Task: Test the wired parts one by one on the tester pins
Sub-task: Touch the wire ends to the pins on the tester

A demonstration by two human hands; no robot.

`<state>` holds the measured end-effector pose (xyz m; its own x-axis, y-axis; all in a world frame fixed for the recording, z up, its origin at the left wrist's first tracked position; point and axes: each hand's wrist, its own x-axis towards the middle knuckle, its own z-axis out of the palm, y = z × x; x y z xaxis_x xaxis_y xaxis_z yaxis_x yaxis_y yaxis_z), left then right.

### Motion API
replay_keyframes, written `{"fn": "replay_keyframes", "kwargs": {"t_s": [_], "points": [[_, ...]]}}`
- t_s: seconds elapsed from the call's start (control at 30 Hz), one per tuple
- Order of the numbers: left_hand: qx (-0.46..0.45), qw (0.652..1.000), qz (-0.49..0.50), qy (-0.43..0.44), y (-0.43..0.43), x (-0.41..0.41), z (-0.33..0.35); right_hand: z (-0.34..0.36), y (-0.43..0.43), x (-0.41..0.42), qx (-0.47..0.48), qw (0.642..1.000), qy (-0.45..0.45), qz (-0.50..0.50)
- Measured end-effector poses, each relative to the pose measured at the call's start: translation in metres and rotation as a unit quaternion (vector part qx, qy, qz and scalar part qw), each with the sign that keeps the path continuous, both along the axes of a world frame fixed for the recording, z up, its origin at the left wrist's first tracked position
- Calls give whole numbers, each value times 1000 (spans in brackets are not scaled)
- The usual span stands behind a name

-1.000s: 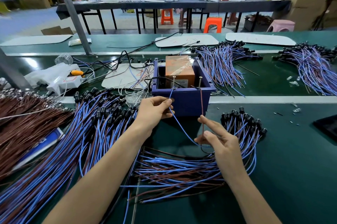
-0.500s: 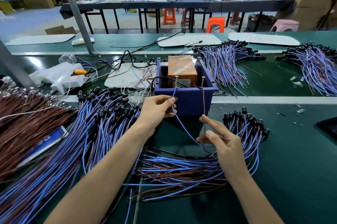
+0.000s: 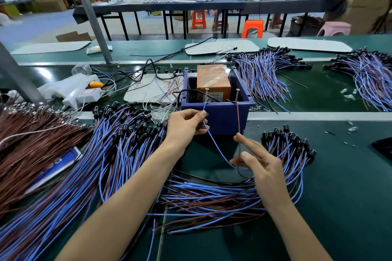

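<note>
— Where is the wired part?
— It is stretched between the two hands, in front of the blue box (image 3: 224,121). Its blue wire (image 3: 214,147) rises to the left pin (image 3: 206,95) and its brown wire (image 3: 238,120) to the right pin (image 3: 237,95); both ends seem to touch.
— And the fingers?
— The left hand (image 3: 186,126) pinches the blue wire just below the box rim. The right hand (image 3: 262,164) pinches the brown wire lower down, with its forefinger stretched out.
— What lies around them?
— A fanned heap (image 3: 293,146) of wired parts lies under the right hand. A bigger heap (image 3: 118,154) lies beside the left arm, and an orange block (image 3: 212,80) sits inside the box.
</note>
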<state>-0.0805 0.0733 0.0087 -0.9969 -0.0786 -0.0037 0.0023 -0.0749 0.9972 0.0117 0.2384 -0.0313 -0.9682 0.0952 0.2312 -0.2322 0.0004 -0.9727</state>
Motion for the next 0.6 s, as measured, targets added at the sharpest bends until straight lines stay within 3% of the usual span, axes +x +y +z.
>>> {"fn": "replay_keyframes", "kwargs": {"t_s": [0.23,0.43,0.6], "points": [[-53,999,-10,5,0,-1,-4,-1,-1,0,-9,1000,9,-17],[-62,998,-8,12,-1,-2,1,5,4,-12,-158,983,-23,-92],[-17,999,-3,-33,7,-2,8,30,13,-36,-195,973,-67,-99]]}}
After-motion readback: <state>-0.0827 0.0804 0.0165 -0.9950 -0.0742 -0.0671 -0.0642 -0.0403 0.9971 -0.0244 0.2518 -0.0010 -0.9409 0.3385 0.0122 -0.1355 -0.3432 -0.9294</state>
